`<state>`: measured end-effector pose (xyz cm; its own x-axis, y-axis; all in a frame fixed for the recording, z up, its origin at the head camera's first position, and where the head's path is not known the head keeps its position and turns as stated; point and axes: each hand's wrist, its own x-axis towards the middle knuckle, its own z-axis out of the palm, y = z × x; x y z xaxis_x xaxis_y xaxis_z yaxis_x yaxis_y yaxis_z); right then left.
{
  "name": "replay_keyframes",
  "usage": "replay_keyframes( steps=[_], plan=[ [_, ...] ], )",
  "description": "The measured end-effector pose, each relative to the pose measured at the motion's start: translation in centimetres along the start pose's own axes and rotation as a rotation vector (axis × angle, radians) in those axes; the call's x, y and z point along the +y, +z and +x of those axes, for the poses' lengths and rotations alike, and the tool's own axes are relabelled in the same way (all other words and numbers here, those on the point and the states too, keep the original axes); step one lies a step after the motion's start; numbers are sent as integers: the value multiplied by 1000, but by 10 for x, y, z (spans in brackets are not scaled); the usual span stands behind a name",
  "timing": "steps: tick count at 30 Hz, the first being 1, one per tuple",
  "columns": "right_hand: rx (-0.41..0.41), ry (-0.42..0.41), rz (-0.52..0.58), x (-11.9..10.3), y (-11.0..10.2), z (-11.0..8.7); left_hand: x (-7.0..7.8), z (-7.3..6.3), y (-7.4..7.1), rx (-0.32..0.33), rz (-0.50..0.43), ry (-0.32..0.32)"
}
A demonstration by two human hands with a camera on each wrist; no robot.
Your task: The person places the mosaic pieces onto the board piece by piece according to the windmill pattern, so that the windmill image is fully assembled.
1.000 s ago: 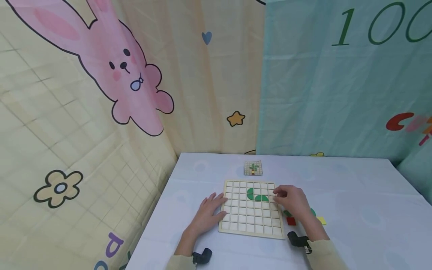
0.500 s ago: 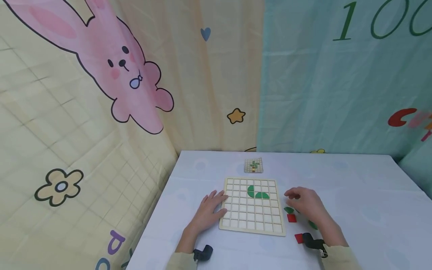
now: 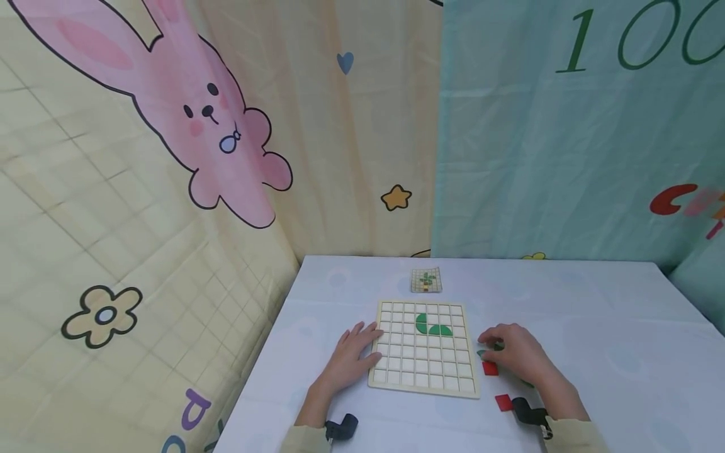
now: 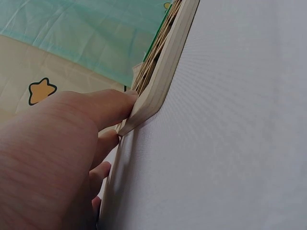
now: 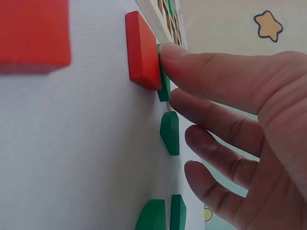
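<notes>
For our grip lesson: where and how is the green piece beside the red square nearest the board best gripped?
Probably pinched across its left and right ends, from above: the green piece seems to lie flat and shows a thick edge, while the red square crowds its near side.

Green "100" [image 3: 621, 41], red "C" [image 3: 661, 204] on teal curtain [image 3: 538, 157] above table [image 3: 317, 327]; purple letter [image 3: 195, 412], unclear, on cream curtain [image 3: 73, 251] left of table.

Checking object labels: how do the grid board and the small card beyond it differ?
The grid board is far larger than the small card. The board bears green pieces; the card shows a green and yellow pattern. The left hand touches the board, while no hand touches the card. Both show grids and lie on the table.
</notes>
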<state>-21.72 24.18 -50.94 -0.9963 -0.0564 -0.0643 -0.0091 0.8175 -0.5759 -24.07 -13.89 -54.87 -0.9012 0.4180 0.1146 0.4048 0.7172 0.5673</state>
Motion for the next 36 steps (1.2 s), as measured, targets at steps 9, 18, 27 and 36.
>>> replay_keyframes(
  steps=[9,18,27,36],
  plan=[
    [28,-27,-44,5,2,3,2,-1,-1,0,12,-5],
    [40,-45,-78,9,4,4,1,0,-1,-4,23,-10],
    [44,-33,-25,6,7,2,2,0,-1,-8,15,-18],
    [151,-53,75,4,7,-1,1,0,-1,0,24,-6]
  ],
)
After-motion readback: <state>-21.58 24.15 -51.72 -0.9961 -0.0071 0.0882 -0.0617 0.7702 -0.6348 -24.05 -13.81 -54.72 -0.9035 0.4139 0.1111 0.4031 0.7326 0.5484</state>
